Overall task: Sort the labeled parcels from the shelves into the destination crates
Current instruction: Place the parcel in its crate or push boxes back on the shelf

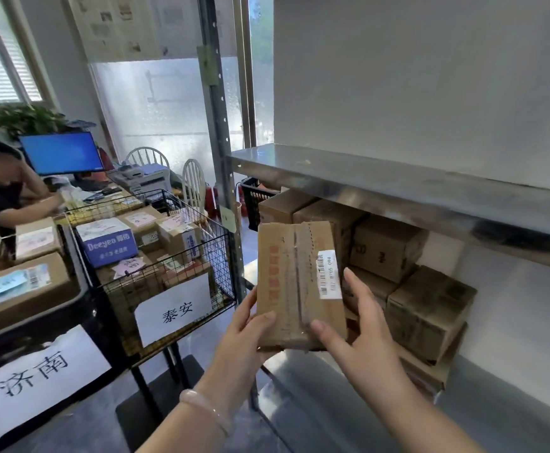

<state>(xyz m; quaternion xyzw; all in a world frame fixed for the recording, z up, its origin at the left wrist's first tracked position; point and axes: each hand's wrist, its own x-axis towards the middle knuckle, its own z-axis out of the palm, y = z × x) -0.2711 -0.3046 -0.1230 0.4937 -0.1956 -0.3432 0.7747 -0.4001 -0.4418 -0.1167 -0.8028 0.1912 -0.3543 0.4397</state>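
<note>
my L hand [244, 335] + R hand [365, 325], fingers [353, 286] curled round taped parcel [286, 282], barcode label [329, 276] on its 3 o'clock side, wire crate [182, 266] at 9 o'clock

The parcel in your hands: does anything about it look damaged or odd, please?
Yes. The parcel, held by the left hand and right hand, looks worn: its taped centre seam is ragged and its bottom edge is frayed.

Lower shelf [313, 384] bears cardboard boxes [430, 308] (seemingly stacked).
</note>
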